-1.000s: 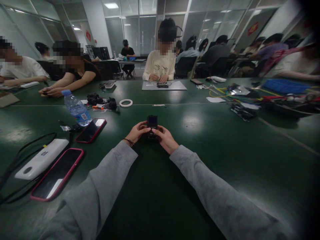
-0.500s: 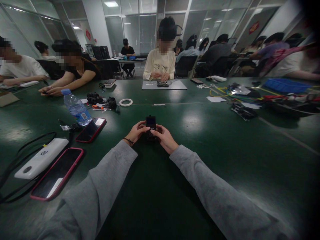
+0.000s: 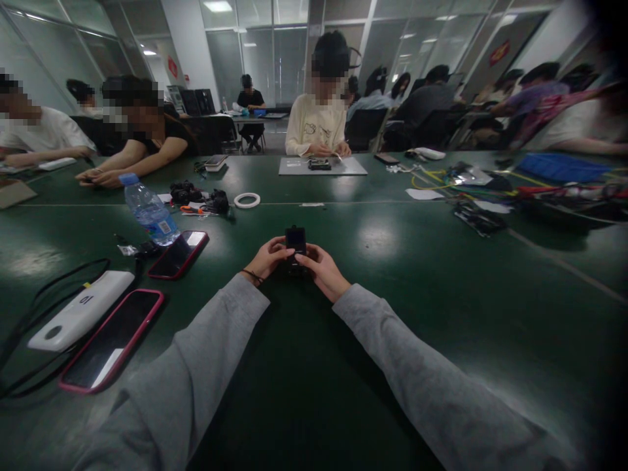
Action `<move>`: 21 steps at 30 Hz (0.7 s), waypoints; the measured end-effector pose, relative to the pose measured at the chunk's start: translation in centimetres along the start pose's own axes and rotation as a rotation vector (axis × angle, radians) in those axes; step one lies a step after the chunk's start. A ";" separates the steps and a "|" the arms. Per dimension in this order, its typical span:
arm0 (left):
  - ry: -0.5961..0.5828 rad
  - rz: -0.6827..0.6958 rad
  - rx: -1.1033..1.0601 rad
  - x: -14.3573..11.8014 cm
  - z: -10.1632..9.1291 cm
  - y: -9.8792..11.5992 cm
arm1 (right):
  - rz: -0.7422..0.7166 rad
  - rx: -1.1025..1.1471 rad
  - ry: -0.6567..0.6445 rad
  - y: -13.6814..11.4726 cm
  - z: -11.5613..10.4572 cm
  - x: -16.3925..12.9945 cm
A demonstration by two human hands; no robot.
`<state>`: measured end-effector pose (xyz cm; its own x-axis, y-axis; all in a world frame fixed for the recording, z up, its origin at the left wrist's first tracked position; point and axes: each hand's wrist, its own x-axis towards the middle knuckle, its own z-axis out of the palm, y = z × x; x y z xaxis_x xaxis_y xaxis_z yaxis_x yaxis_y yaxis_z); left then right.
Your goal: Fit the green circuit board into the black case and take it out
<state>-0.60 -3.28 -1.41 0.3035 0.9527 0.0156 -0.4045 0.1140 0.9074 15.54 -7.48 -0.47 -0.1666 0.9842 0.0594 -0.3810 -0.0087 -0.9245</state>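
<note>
While hands (image 3: 294, 261) grip black device (image 3: 296, 239), power bank (image 3: 81, 311) reads "10".

Small black device (image 3: 296, 239) slightly lower.

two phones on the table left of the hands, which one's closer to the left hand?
The farther, smaller-looking phone beside the water bottle; it lies nearer the left hand than the pink-cased phone by the white power bank.

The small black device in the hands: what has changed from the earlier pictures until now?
The small black device sits slightly lower and nearer the person than a second ago. Both the left hand and the right hand keep holding it. Across the table, a person in a cream top has spread their hands apart. The water bottle and phones have not moved.
</note>
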 end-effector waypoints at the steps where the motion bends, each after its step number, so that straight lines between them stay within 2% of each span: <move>1: -0.006 0.003 0.002 0.0 -0.1 0.0 | -0.003 -0.004 -0.004 0.0 0.0 0.0; 21: -0.021 0.022 0.034 -0.1 0.0 0.1 | -0.026 -0.068 -0.029 0.2 -0.1 0.0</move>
<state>-0.63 -3.38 -1.34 0.3132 0.9487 0.0441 -0.3816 0.0832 0.9206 15.61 -7.45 -0.68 -0.1839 0.9785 0.0933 -0.3226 0.0296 -0.9461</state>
